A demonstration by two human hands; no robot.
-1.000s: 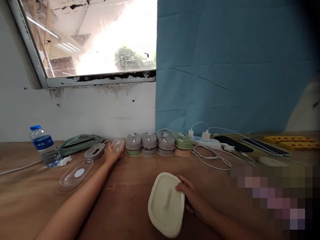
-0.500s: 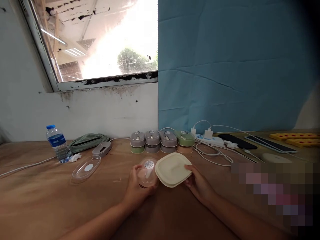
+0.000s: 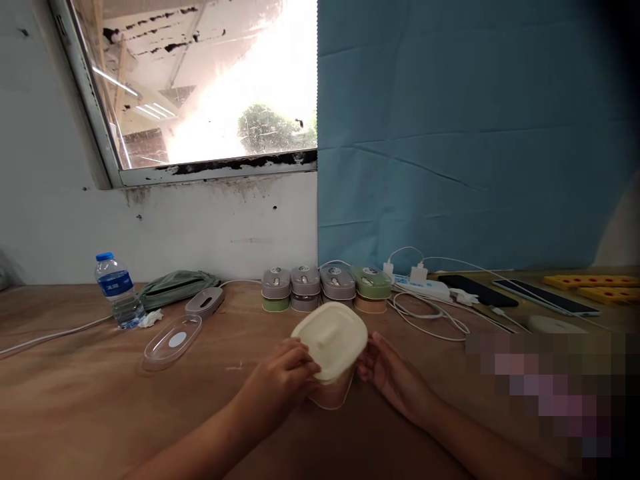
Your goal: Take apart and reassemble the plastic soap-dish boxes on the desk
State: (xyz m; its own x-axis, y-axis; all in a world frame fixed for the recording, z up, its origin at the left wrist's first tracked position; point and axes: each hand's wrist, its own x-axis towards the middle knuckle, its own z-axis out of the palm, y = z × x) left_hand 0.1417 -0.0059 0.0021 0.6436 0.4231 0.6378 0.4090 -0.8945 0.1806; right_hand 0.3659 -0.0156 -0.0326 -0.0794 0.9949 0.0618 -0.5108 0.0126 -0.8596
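Between my hands is a small rounded-square box with a cream lid point(image 3: 336, 337) on a peach-toned lower part point(image 3: 333, 395). The lid is tilted toward me and has a raised ridge in its middle. My left hand point(image 3: 283, 377) grips the near left side, its fingers over the lid's edge. At the right side, my right hand point(image 3: 387, 373) has its thumb and curled fingertips against the rim. Anything inside the box is hidden. Beyond it stand similar two-tier boxes, several in a row, with grey lids point(image 3: 305, 281) and a green lid point(image 3: 371, 283).
To the left lie a clear oval cover point(image 3: 174, 339), a grey oval case point(image 3: 204, 301), a green pouch point(image 3: 177, 287) and a water bottle point(image 3: 119, 293). On the right are a power strip point(image 3: 423, 287), looped white cable point(image 3: 425, 317), phones point(image 3: 477, 291) and yellow bars point(image 3: 590, 283).
The cream piece has moved left from my right hand onto the peach-toned piece in my left hand. The clear top with its round label is now covered. My left hand grips the cream edge.
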